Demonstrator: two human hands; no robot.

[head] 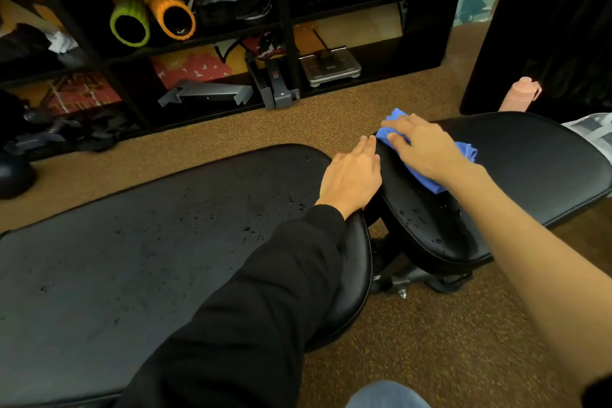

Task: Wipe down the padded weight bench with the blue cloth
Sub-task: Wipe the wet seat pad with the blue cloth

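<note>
The weight bench [410, 276] spans the view: a long back pad [139, 262] and a shorter seat pad [530, 159], both black and dotted with droplets. Where the bench's two pads meet, the left hand [351, 177] lies flat on the back pad's rounded end, fingertips touching the seat pad's edge. The right hand [425, 149] presses the blue cloth [429, 185] flat onto the seat pad. Beyond the bench stands a black shelf unit [284, 20] holding a green foam roller [129, 23] and an orange foam roller [172, 15] side by side. A pink bottle [520, 94] stands just behind the seat pad.
</note>
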